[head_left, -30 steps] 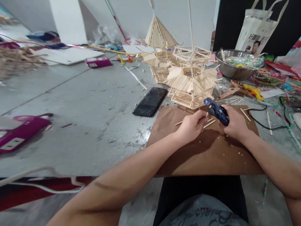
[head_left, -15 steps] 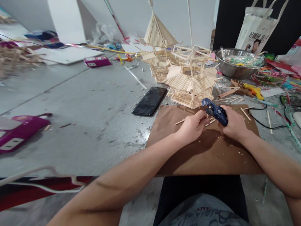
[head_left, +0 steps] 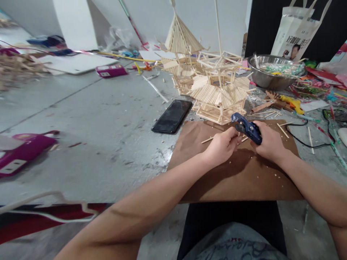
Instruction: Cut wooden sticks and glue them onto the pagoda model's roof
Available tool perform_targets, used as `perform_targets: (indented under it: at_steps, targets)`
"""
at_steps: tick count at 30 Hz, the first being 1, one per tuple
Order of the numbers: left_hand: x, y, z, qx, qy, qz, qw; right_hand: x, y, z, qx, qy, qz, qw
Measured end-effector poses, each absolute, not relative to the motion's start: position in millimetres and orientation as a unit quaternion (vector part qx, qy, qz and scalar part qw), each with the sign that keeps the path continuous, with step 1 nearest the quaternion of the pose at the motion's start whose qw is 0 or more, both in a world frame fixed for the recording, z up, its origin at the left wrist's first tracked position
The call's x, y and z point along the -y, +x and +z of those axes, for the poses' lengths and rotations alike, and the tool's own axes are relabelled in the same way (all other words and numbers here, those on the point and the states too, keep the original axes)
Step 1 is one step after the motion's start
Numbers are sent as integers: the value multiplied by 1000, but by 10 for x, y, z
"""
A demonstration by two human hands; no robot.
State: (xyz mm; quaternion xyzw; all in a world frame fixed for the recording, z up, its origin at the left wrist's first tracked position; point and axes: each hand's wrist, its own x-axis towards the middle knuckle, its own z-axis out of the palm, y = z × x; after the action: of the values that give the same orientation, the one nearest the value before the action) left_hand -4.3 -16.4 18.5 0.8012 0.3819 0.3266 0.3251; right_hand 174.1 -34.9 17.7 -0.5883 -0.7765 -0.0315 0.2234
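My right hand (head_left: 269, 141) is closed round a dark blue hand cutter (head_left: 251, 130) with a dark blade at its left end. Beside that blade, my left hand (head_left: 221, 145) pinches a short wooden stick (head_left: 239, 134), most of it hidden by the fingers. Both hands are over a brown sheet of board (head_left: 206, 186), where a loose stick (head_left: 207, 140) and small pale offcuts (head_left: 275, 175) lie. Just beyond the board stands a pavilion model built of sticks (head_left: 221, 94), and behind it rises another with a pointed stick roof (head_left: 182, 38).
A black phone (head_left: 172, 116) lies left of the board. Purple power strips (head_left: 28, 150) rest on the left. At the back right are a metal bowl (head_left: 272, 83), a yellow glue gun (head_left: 294, 104) and a white bag (head_left: 295, 34). A black cord (head_left: 311, 146) curves on the right.
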Motion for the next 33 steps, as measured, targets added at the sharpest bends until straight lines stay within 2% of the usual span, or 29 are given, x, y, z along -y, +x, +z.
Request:
perform_targets:
  at_steps: [12,33]
  targets:
    - [177,-48,204,-377,808,327,312,348,1743,173,774,-592,-37,223]
    - [217,-63,218,-378,809,329,306,387,1725,282,758,-631,-9,165]
